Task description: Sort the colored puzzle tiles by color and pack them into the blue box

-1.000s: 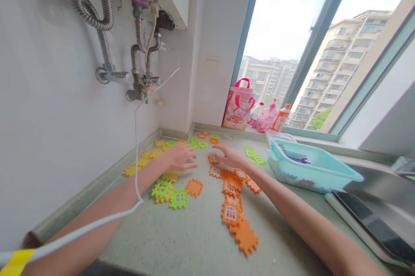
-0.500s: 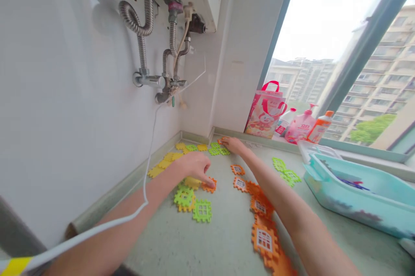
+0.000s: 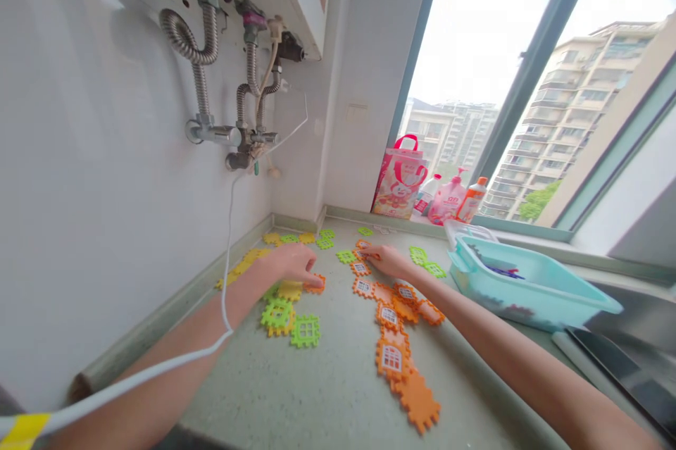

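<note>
Flat toothed plastic tiles in orange, green and yellow lie scattered on a grey counter (image 3: pixel 327 379). My left hand (image 3: pixel 292 264) rests palm down with its fingertips on an orange tile (image 3: pixel 316 285), beside a yellow tile (image 3: pixel 289 291) and two green tiles (image 3: pixel 305 330). My right hand (image 3: pixel 384 259) reaches forward and pinches an orange tile (image 3: pixel 362 248) at the far end of a joined chain of orange tiles (image 3: pixel 393 337) running back toward me. More yellow and green tiles (image 3: pixel 285 239) sit along the back wall.
A light blue plastic bin (image 3: pixel 528 284) stands on the right of the counter. A pink bag (image 3: pixel 400 179) and bottles (image 3: pixel 454 200) line the window sill. Pipes (image 3: pixel 232 133) and a white cable (image 3: pixel 228 239) hang on the left wall. A sink edge (image 3: pixel 628 358) lies far right.
My right hand has drawn back from the far corner with an orange tile to the chain's far end. My left hand stays on the orange tile near the yellow one.
</note>
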A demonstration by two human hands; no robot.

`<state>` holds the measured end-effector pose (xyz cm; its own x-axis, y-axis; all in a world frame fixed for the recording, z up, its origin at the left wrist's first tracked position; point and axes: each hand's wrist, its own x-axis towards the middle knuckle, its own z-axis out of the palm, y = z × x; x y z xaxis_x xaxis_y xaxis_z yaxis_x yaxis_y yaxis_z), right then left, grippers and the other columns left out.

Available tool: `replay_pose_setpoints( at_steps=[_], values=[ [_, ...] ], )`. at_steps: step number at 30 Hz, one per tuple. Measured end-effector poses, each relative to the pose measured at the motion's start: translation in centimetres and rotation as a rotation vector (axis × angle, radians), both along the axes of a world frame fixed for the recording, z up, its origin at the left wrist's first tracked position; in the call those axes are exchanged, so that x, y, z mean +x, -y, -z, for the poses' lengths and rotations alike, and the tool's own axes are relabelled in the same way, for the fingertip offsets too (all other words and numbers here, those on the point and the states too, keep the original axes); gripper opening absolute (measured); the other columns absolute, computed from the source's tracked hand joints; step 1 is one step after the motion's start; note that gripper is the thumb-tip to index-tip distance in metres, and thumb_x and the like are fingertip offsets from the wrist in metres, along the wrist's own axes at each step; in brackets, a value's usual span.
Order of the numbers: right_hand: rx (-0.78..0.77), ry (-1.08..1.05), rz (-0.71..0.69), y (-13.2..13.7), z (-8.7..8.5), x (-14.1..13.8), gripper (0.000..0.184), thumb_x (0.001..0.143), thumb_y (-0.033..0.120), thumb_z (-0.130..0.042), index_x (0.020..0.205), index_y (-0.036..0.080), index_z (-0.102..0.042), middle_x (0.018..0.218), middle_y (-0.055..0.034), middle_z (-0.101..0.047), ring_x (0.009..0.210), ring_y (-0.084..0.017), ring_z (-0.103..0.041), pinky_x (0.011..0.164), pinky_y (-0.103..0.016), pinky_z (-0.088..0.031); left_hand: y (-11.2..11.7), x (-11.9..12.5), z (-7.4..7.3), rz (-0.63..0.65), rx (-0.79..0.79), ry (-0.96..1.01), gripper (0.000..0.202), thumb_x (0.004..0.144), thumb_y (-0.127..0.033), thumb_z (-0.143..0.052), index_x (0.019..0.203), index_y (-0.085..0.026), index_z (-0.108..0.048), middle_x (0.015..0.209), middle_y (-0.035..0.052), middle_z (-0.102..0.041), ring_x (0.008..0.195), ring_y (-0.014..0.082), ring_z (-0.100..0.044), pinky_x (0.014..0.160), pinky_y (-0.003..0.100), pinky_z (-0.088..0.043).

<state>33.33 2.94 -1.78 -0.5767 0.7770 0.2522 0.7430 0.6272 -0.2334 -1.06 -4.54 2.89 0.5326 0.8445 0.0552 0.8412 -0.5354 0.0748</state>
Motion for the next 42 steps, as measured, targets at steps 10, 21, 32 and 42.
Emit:
replay_pose_setpoints(
  at_steps=[10, 21, 32, 42],
  values=[
    [-0.218, -0.284, -0.129, 10.2, -1.3, 4.2, 0.037, 0.1, 0.037, -0.053, 0.125, 0.024, -0.077, 0.136, -0.0078, -0.071, 0.135, -0.029, -0.062, 0.117, -0.05, -0.046, 1.5, 2.3, -0.8, 0.055, 0.337, -0.051, 0.023, 0.096, -0.041, -0.062, 0.096, -0.022, -0.075, 0.101, 0.0121, -0.076, 0.104, 0.028, -0.068, 0.094, 0.039, -0.048],
    [-0.051, -0.102, -0.096, 17.0, -1.4, 12.5, 0.033, 0.101, 0.039, -0.057, 0.124, 0.025, -0.076, 0.13, -0.0112, -0.074, 0.123, -0.029, -0.068, 0.109, -0.045, -0.051, 7.4, 8.8, 0.5, -0.05, -0.094, -0.01, 0.089, 0.097, -0.083, -0.028, 0.148, -0.016, -0.057, 0.152, 0.0241, -0.056, 0.14, 0.0389, -0.053, 0.114, 0.052, -0.039],
    [-0.003, -0.088, 0.057, 17.7, -3.2, 12.7, 0.038, 0.102, 0.041, -0.054, 0.13, 0.022, -0.074, 0.128, -0.0128, -0.075, 0.116, -0.031, -0.072, 0.104, -0.045, -0.054, 3.6, 7.7, -2.5, 0.276, 0.021, 0.132, 0.036, 0.094, -0.05, -0.064, 0.113, -0.024, -0.077, 0.119, 0.0076, -0.077, 0.11, 0.0246, -0.07, 0.103, 0.035, -0.05],
    [-0.134, -0.073, -0.07, 18.0, -4.0, 13.3, 0.021, 0.085, 0.045, -0.078, 0.09, 0.024, -0.079, 0.091, -0.0034, -0.078, 0.083, -0.022, -0.071, 0.081, -0.031, -0.053, 1.8, 4.7, -0.8, 0.305, -0.038, 0.121, 0.034, 0.09, -0.033, -0.061, 0.118, -0.026, -0.079, 0.123, 0.0065, -0.073, 0.109, 0.0226, -0.068, 0.1, 0.031, -0.05]
  ],
)
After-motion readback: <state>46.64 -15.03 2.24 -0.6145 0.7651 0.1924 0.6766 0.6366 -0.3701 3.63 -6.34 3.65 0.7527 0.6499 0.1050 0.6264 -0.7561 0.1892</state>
